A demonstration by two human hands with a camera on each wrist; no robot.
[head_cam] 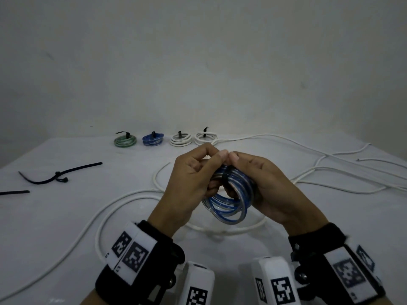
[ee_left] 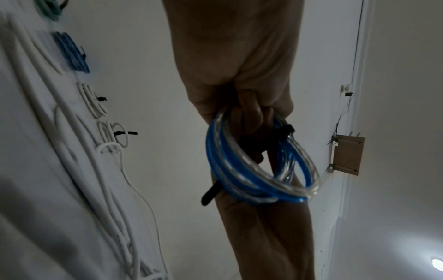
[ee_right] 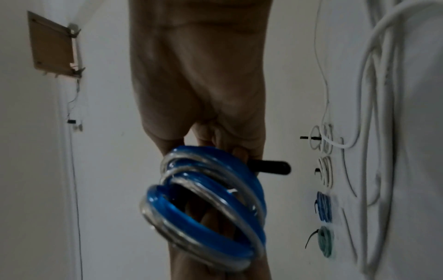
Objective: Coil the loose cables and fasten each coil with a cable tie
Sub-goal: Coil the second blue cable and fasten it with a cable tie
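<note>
1. The coil of blue and clear plastic-sheathed cable (head_cam: 229,197) is held in the air between both hands, above the white table (head_cam: 66,205) and a loop of loose white cable (head_cam: 123,208). The left hand (head_cam: 193,181) has fingers curled through and around the coil; the right hand (head_cam: 266,188) is wrapped round its other side, and the two thumbs meet at the top.
2. A black cable tie (ee_left: 282,130) is wrapped across the loops, with its free tail (ee_right: 271,167) sticking out past the fingers. Whether the tail is already locked in the head cannot be told.
3. Risk: the loops are visibly splayed, not stacked. If either hand loosens, the springy cable could fan open and the tie would cinch only some turns.
4. Risk: pulling the tail at an angle may slide the tie around the ring or trap a fingertip under it.
5. Risk: lowering the coil could snag the white cable below.
6. Four tied coils (head_cam: 165,139) lie in a row at the far edge; spare black ties (head_cam: 59,175) lie to the left.
</note>
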